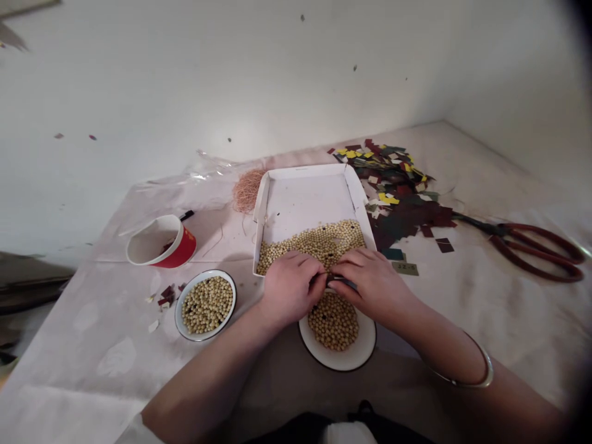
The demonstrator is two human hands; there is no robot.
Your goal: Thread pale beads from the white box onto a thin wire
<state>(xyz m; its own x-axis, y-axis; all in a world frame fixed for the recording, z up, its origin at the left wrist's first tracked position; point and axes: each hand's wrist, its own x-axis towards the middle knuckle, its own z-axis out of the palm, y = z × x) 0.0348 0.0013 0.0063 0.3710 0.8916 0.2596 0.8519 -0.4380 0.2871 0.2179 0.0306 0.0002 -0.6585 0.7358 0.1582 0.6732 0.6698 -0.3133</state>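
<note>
My left hand (296, 285) is closed, thumb and fingers pinched together, above the near edge of a white shallow box (305, 197). What it pinches is hidden. Facing it, my right hand (377, 280) has its thumb and fingers closed on a small dark flat piece (343, 281). The fingertips of both hands nearly meet. Small round beige beads or beans (319, 240) fill the near half of the box, with a few dark ones among them. Right under my hands stands a white dark-rimmed bowl (340, 361) holding more of them.
A second white bowl (177, 317) of the beige grains stands left, near a red-and-white paper tub (182, 251). Behind are a pink thread bundle (247, 191) and clear plastic (208, 166). Coloured scraps (407, 213) and red-handled scissors (531, 246) lie right, by a wall (277, 80).
</note>
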